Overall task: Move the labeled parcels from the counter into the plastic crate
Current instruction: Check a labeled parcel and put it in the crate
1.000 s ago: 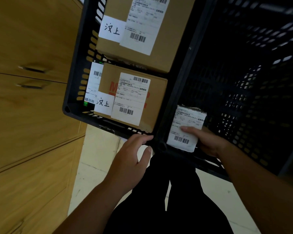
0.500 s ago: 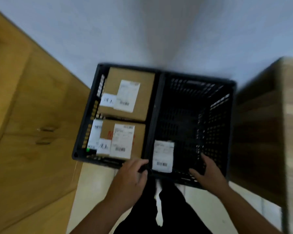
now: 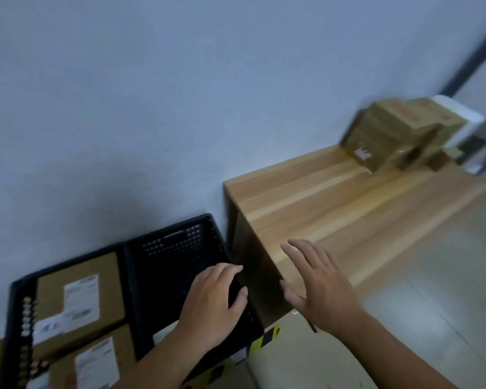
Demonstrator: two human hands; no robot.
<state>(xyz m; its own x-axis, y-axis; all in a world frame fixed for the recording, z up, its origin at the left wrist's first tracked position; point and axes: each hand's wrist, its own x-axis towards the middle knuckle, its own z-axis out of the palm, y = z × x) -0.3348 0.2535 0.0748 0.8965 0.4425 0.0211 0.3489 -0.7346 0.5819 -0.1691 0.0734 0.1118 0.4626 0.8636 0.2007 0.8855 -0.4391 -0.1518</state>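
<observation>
Well, parcel labels [image 3: 82, 297] in the crate [image 3: 177, 256] seem illegible.

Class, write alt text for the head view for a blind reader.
Two empty hands: the left hand over a black plastic crate, the right hand open before a wooden counter. Labeled parcels lie in the crate's left compartment; blurred cardboard boxes sit stacked at the counter's far end.

I see open counter [image 3: 334, 214] up to the stacked parcels [image 3: 390, 136] at its far end; boxes [image 3: 79, 290] fill the left compartment of the crate [image 3: 174, 244]
</observation>
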